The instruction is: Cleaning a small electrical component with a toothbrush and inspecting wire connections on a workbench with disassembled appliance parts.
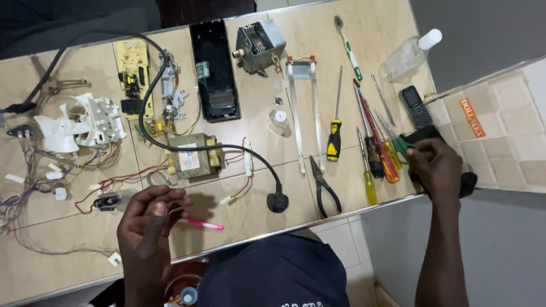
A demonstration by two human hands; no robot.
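Head view: disassembled appliance parts laid out across the bench (352, 34), tools in a row at its right end. Right hand (435, 167) rests at the bench's right edge on a black case (424, 136), fingers curled down around the green-handled scissors (401, 142); grip looks closed on the handle, though the fingertips themselves are hidden. Beside it lie the red screwdriver (378, 142), the yellow screwdrivers (368, 170) and the black pliers (324, 185), all untouched. Left hand (149, 219) hovers above the near edge, fingers loosely curled, empty as far as can be seen; a pink pen (202, 224) lies on the bench just beside it, apart from the fingers. The transformer (193, 156) sits mid-bench with the black power cord (227, 149) draped over it. Judgement: tool selection in hand. Next move calls for lifting the scissors free of the neighbouring screwdrivers without dragging them.
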